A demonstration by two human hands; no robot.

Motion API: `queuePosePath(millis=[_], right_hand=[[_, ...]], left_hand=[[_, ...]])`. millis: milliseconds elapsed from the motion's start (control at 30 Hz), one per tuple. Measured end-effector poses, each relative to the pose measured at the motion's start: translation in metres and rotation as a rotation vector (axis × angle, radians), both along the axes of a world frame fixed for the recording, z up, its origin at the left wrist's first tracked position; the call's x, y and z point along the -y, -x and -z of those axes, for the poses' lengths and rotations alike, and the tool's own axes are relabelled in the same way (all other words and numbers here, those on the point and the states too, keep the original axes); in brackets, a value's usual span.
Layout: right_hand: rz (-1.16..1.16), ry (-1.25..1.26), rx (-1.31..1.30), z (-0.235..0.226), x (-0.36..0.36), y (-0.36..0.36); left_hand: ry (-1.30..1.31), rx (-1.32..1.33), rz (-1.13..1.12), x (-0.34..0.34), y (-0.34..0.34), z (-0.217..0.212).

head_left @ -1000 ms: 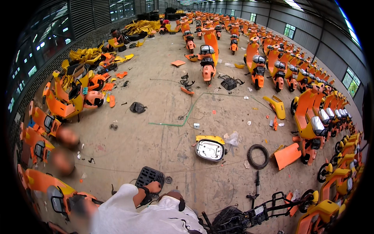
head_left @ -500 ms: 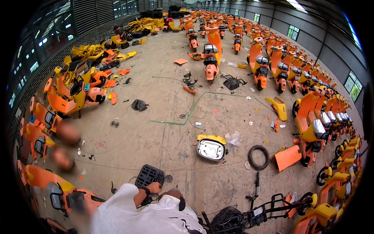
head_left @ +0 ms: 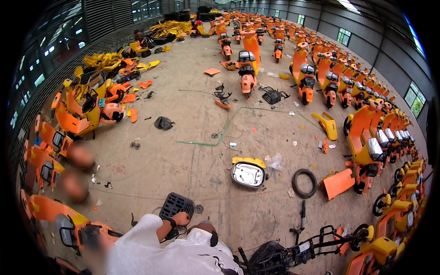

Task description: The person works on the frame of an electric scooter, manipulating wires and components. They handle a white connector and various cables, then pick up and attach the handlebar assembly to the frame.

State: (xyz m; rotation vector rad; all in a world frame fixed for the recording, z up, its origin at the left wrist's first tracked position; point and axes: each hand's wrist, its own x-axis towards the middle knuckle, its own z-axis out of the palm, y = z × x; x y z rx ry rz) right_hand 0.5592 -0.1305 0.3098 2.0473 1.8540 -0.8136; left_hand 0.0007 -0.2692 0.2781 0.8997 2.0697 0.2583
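My left hand [head_left: 182,218] is closed at the near edge of a black plastic basket [head_left: 177,205] with a slotted bottom, which lies on the floor in front of me. Its fingers curl down, and what they grip, if anything, is hidden beneath them. A dark band circles that wrist. Close by the hand lies a small black round part [head_left: 199,208]. My bent knee [head_left: 204,227] shows to the right of the hand, below the basket. Of my right hand nothing shows.
A stripped black scooter frame [head_left: 302,247] lies at my lower right. Beyond are a tire [head_left: 304,183], an open metal-lined box [head_left: 248,174] and an orange panel [head_left: 339,184]. Orange scooters [head_left: 366,137] stand in rows at right; more scooters [head_left: 73,114] and parts line the left.
My left hand has shifted very slightly, leaving a little more of the basket's near right corner in sight. Elsewhere the floor looks the same.
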Motion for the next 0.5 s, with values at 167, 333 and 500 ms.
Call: queuePosePath(millis=[167, 333, 500], right_hand=[[0.027, -0.128, -0.028, 0.02, 0.009, -0.016], [0.016, -0.196, -0.063, 0.023, 0.014, -0.025], [0.006, 0.048, 0.06, 0.006, 0.009, -0.02]], left_hand=[[0.012, -0.023, 0.02, -0.003, -0.006, -0.005], [0.012, -0.006, 0.007, -0.007, -0.001, 0.001], [-0.006, -0.019, 0.017, -0.017, -0.002, -0.002]])
